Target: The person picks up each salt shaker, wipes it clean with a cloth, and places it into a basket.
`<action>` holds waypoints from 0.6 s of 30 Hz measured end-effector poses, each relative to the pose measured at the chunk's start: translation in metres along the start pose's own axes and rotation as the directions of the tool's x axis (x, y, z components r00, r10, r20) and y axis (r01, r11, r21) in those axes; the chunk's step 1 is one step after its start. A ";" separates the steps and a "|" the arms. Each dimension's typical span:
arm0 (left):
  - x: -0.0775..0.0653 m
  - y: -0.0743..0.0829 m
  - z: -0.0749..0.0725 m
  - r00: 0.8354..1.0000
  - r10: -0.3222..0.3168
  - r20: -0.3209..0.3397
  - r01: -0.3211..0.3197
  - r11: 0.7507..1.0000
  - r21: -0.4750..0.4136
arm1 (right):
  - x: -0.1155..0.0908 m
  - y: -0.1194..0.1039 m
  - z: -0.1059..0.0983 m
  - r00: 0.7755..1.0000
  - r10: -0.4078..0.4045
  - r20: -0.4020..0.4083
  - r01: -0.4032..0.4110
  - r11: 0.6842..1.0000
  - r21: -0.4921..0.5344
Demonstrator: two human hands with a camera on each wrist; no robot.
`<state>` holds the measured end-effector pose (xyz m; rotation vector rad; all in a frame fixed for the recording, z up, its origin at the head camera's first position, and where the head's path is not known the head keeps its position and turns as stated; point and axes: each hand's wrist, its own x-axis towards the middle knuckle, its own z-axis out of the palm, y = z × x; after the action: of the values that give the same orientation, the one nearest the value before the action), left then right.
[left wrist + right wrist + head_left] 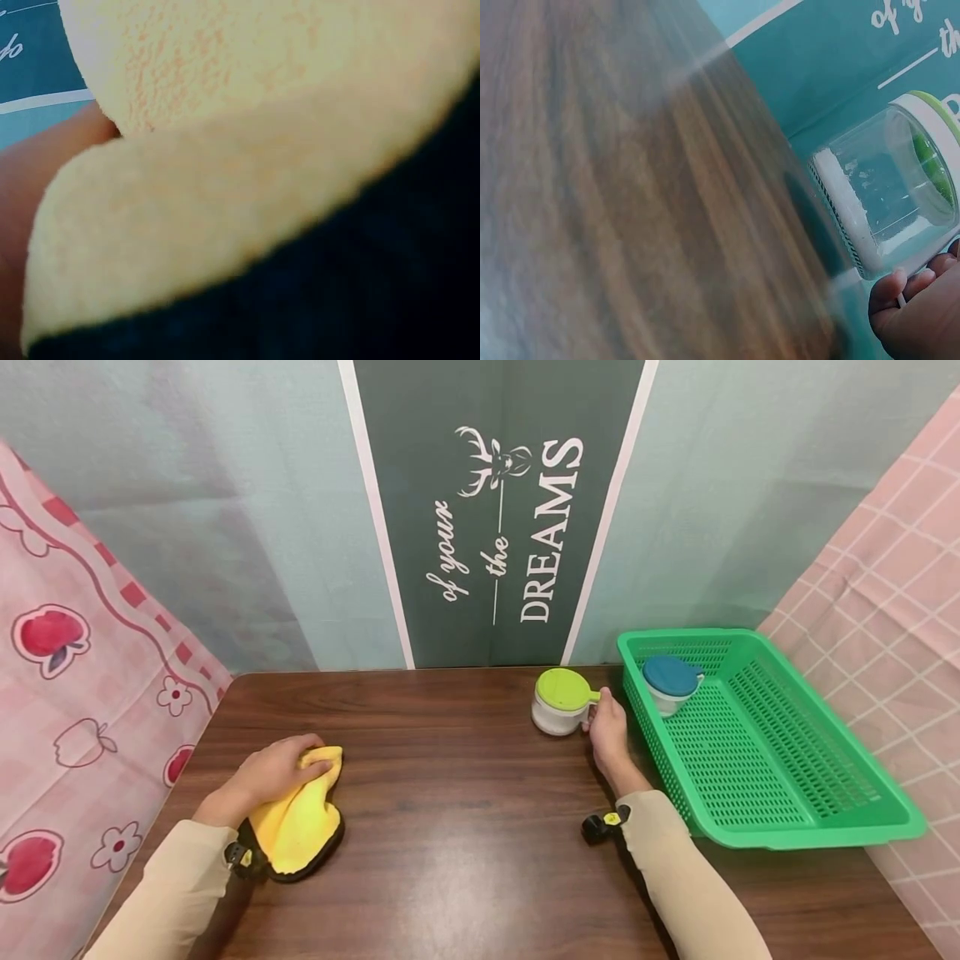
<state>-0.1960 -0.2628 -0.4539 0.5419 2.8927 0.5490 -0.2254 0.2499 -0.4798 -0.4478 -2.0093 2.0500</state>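
My right hand (pixel 606 731) grips the handle of a clear seasoning jar (pixel 557 720) with a lime-green lid, near the back of the table. Some white grainy stuff lies at the bottom of the jar (pixel 870 199) in the right wrist view, and the fingers (pixel 922 289) curl round its handle. At the left, my left hand (pixel 272 772) holds a yellow cloth (pixel 298 827) with a dark edge or underside, thumb and fingers bent on its upper part. Close up, the cloth (pixel 172 217) fills most of the left wrist view and hides most of that hand.
To the right stands a green plastic basket (pixel 806 837) with slotted walls. Inside its back left corner is a second jar (pixel 670 681) with a blue lid. The brown wooden table (pixel 450 793) ends at a printed curtain (pixel 491 643) behind, with pink cloths at both sides.
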 end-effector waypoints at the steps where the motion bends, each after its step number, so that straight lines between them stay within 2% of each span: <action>1: -0.001 0.001 0.000 1.000 -0.003 -0.004 0.003 1.000 0.003 | -0.001 -0.001 0.000 1.000 -0.006 0.002 0.006 1.000 0.012; 6: -0.003 0.004 -0.004 0.999 -0.050 0.007 0.050 0.999 0.021 | -0.002 -0.005 0.003 0.999 -0.033 -0.009 0.033 0.997 0.067; 11: -0.007 0.010 -0.009 0.995 -0.100 0.026 0.099 0.993 0.063 | -0.005 -0.010 0.007 0.999 -0.019 -0.036 0.024 0.990 0.136; 18: -0.015 0.016 -0.013 0.991 -0.121 0.063 0.112 0.986 0.122 | -0.010 -0.018 0.011 0.998 -0.005 -0.055 0.015 0.985 0.174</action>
<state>-0.1792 -0.2586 -0.4344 0.3953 2.8799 0.3361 -0.2214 0.2365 -0.4614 -0.4528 -1.7790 2.1593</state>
